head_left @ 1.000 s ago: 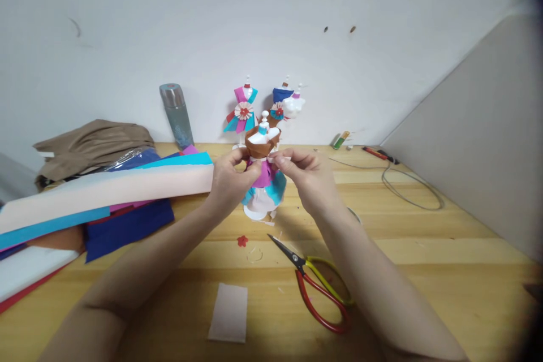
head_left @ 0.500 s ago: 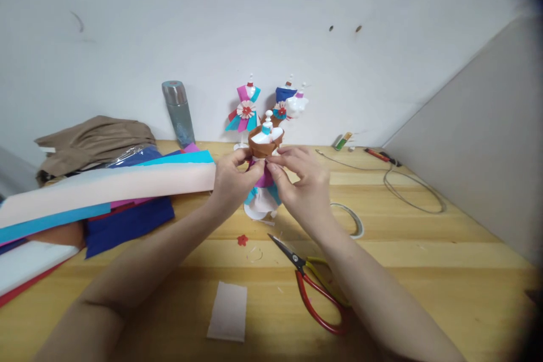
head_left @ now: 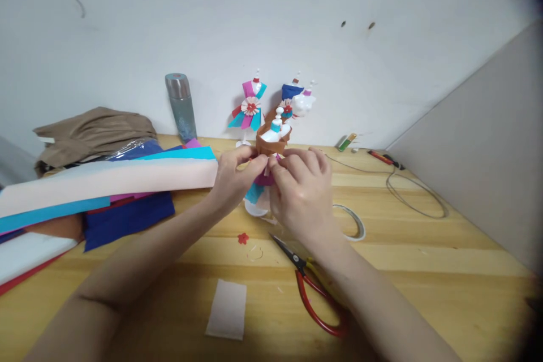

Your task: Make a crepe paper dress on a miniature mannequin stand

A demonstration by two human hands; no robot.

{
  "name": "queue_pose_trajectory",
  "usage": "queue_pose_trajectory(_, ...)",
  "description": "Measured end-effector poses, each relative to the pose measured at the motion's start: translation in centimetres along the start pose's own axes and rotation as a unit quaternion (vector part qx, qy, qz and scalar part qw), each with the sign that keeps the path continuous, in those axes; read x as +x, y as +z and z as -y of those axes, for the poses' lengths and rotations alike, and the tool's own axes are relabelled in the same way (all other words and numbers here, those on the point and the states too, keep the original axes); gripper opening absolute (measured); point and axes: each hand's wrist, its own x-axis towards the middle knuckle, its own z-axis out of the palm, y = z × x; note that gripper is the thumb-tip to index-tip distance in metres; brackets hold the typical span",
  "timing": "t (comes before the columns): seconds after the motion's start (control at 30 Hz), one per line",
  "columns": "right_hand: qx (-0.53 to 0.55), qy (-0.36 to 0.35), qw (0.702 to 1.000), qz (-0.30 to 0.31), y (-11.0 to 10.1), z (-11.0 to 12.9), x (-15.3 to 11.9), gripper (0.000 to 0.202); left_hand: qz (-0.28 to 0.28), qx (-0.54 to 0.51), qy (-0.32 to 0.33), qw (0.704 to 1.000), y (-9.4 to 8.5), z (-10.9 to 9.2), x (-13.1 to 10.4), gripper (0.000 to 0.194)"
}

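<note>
A small white mannequin [head_left: 278, 134] stands in the middle, tilted slightly right, with a brown crepe-paper band [head_left: 274, 147] round its chest. Below that it wears a magenta and blue skirt [head_left: 254, 193]. My left hand [head_left: 236, 176] is closed round the left side of its waist, thumb pressed on the front. On the right, my right hand [head_left: 302, 188] has its fingers curled and pinches the front of the dress at the waist. A small pale bit shows between the thumbs; its shape is partly hidden. Scissors [head_left: 299, 263] lie below my right hand.
Dressed mannequins [head_left: 251, 106] stand behind, near the wall. Coloured paper sheets [head_left: 110, 181], brown cloth [head_left: 97, 136] and a flask [head_left: 181, 107] are left. A red paper flower [head_left: 242, 238], pale paper piece [head_left: 227, 310], tape ring [head_left: 360, 226] and cable [head_left: 418, 210] lie on the table.
The mannequin leans a little more to the right. My right hand has turned inward, its fingers more curled at the waist. The whole view has shifted slightly.
</note>
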Motion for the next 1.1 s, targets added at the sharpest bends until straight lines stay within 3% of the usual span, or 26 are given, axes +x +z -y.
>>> queue_pose_trajectory(0.13, -0.016, 0.016, 1.0, 0.014, 0.4, 0.8, -0.3, 0.029, -0.003, -0.025, -0.01, 1.0, 0.0, -0.2, 0.0, 0.017)
queue_pose_trajectory(0.23, 0.082, 0.035, 0.996, 0.011, 0.3, 0.2, 0.0, 0.028, -0.015, -0.035, -0.014, 0.999, -0.1, -0.3, 0.0, 0.024)
queue_pose_trajectory(0.37, 0.246, 0.108, 0.963, 0.009, -0.4, -1.0, 0.6, 0.021, -0.009, -0.034, -0.008, 0.999, -0.1, -0.5, 0.0, 0.026)
queue_pose_trajectory(0.57, 0.355, 0.212, 0.91, 0.023, -0.5, -2.0, 0.9, 0.014, 0.015, -0.057, -0.021, 0.998, -0.1, -0.3, -0.1, 0.022)
queue_pose_trajectory(0.8, 0.395, 0.281, 0.874, 0.022, -0.5, -3.0, 1.1, 0.009, 0.043, -0.07, -0.018, 0.996, -0.4, 0.6, 0.0, 0.031)
queue_pose_trajectory(1.1, 0.386, 0.276, 0.88, 0.026, -0.4, -3.6, 1.0, 0.008, 0.037, -0.058, 0.005, 0.998, -0.5, 0.3, 0.1, 0.032)
